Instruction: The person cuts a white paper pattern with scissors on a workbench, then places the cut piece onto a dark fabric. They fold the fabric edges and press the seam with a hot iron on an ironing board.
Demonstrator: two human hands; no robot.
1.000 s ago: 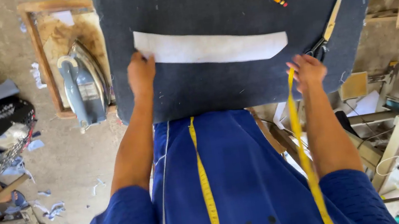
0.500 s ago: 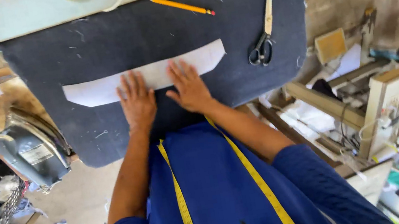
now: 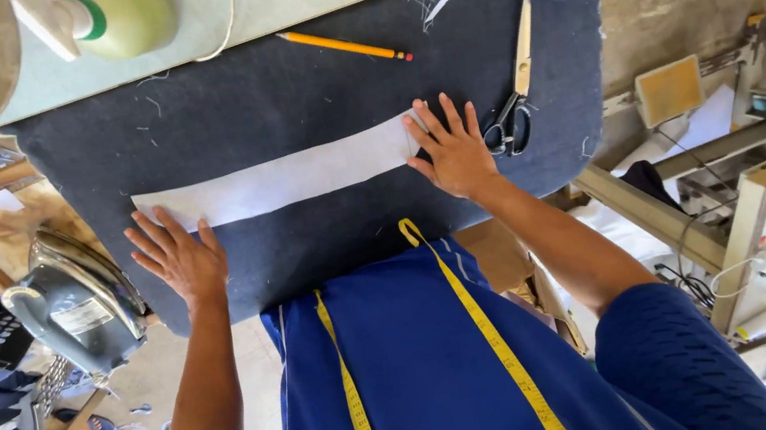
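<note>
On the table (image 3: 173, 29), in the head view, a white strip (image 3: 282, 181) was laid flat across dark cloth (image 3: 304, 95). Its ends were pressed by the left hand (image 3: 182, 260) and right hand (image 3: 455, 154), fingers spread, nothing gripped. Scissors (image 3: 512, 95) and pencil (image 3: 343, 46) lay unused; no cut was visible. The cloth's far edge was cut off.

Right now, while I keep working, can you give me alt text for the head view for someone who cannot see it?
Both hands press flat at the two ends of a long white strip on dark cloth: left hand at its left end, right hand at its right end. Scissors lie beside the right hand, a pencil above, an iron to the left.
</note>
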